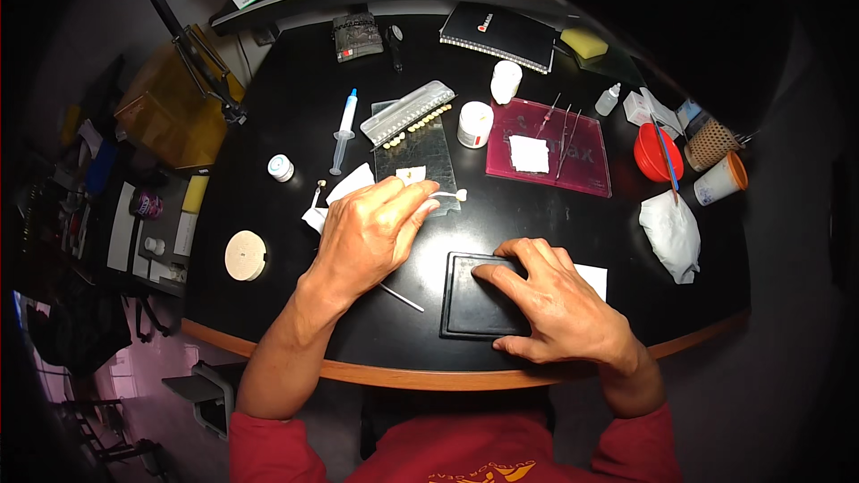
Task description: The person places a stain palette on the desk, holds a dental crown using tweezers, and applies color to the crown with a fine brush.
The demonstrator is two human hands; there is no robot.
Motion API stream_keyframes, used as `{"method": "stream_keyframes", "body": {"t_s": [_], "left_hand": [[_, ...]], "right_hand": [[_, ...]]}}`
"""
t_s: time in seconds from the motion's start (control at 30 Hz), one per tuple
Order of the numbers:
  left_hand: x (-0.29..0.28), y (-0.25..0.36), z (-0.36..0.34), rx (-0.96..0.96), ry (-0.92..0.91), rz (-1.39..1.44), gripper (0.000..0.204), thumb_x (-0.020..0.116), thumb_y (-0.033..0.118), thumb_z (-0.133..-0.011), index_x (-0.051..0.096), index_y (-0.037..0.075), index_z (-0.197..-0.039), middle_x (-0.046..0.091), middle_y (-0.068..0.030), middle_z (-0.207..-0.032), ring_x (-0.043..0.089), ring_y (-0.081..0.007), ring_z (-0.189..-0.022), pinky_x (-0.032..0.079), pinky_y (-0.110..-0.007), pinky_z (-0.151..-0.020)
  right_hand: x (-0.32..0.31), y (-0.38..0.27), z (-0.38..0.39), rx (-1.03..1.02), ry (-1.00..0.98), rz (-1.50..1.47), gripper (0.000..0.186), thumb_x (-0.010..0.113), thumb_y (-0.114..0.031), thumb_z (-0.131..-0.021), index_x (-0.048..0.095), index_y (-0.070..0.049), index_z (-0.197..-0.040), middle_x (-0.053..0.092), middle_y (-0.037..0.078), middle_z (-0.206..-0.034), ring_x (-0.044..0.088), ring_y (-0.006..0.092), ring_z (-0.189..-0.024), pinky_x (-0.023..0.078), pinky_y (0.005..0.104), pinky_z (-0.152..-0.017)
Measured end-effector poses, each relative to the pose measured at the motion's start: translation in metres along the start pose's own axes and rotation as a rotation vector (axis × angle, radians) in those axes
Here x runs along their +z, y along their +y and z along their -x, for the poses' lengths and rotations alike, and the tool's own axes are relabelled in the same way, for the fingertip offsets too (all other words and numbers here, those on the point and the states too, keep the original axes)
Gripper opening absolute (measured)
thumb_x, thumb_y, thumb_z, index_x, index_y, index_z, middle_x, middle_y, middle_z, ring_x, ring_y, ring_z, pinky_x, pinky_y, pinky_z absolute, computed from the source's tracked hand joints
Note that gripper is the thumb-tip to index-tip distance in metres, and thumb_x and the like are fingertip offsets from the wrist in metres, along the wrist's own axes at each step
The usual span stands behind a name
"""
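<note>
My left hand (371, 228) is closed in a pinch on a thin white stick (446, 194). A small pale tooth-like piece (462, 195) sits at the stick's right end. Below that hand, another thin rod (403, 298) lies on the table, partly hidden. My right hand (564, 304) grips a flat black rectangular tray (474, 304) by its far and near edges, one finger bent onto its face. A white sheet (591, 280) shows beyond that hand's right side. Just past my left hand are crumpled white tissue (351, 183) and a dark glass slab (429, 143).
A row of tooth-shaped samples (416, 128) lies beside a syringe (344, 134). White jars (475, 125) stand by a pink plate (586, 156) with slim instruments. A red bowl (651, 154), cup (718, 181) and white bundle (669, 240) sit right; a round beige case (244, 256), left.
</note>
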State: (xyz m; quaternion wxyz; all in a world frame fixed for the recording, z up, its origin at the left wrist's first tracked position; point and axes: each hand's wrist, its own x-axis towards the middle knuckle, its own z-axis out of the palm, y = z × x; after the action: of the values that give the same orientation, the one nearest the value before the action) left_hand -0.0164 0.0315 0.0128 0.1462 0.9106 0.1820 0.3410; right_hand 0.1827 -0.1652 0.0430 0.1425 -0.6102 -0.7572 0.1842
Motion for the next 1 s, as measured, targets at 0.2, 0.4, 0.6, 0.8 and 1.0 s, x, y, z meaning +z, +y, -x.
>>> {"method": "stream_keyframes", "body": {"t_s": [0.2,0.4,0.6,0.8,1.0], "left_hand": [[0.003,-0.004,0.001,0.049,0.057,-0.003,0.025,0.082,0.008,-0.091,0.08,0.006,-0.115,0.067,-0.008,-0.078,0.063,-0.0244,-0.066,0.05,-0.038,-0.062],[0.006,-0.006,0.004,0.056,0.048,-0.065,0.025,0.083,0.011,-0.091,0.081,0.007,-0.115,0.068,-0.0079,-0.079,0.064,-0.0248,-0.067,0.052,-0.039,-0.062],[0.002,-0.006,0.001,0.058,0.022,-0.082,0.017,0.08,0.012,-0.093,0.08,0.006,-0.109,0.069,-0.0092,-0.085,0.069,-0.0286,-0.077,0.056,-0.041,-0.069],[0.0,-0.007,0.004,0.027,0.018,-0.002,0.011,0.076,0.009,-0.097,0.078,0.003,-0.107,0.063,-0.0099,-0.078,0.06,-0.0252,-0.066,0.048,-0.04,-0.062],[-0.013,-0.02,-0.002,-0.127,0.049,0.027,0.013,0.072,0.01,-0.101,0.079,0.001,-0.106,0.065,-0.0104,-0.077,0.061,-0.0212,-0.064,0.046,-0.035,-0.06]], "right_hand": [[-0.002,0.003,-0.001,-0.022,0.032,-0.038,0.083,0.092,-0.024,-0.068,0.061,-0.009,-0.144,0.054,0.023,-0.136,0.055,0.0395,-0.126,0.043,0.0498,-0.106],[-0.027,0.013,0.006,0.014,0.078,-0.115,0.084,0.092,-0.023,-0.066,0.063,-0.008,-0.144,0.056,0.021,-0.138,0.056,0.0401,-0.129,0.044,0.049,-0.111],[-0.056,0.033,0.047,0.32,0.32,0.018,0.079,0.09,-0.016,-0.066,0.065,0.0,-0.14,0.062,0.02,-0.133,0.061,0.0377,-0.128,0.048,0.0437,-0.111],[-0.026,0.043,0.091,0.592,0.308,0.137,0.079,0.092,-0.02,-0.071,0.064,-0.002,-0.142,0.061,0.024,-0.139,0.058,0.0411,-0.133,0.046,0.0478,-0.115],[0.0,0.043,0.111,0.673,0.328,0.119,0.081,0.092,-0.022,-0.074,0.062,-0.006,-0.147,0.055,0.03,-0.15,0.054,0.0474,-0.141,0.042,0.0527,-0.119]]}}
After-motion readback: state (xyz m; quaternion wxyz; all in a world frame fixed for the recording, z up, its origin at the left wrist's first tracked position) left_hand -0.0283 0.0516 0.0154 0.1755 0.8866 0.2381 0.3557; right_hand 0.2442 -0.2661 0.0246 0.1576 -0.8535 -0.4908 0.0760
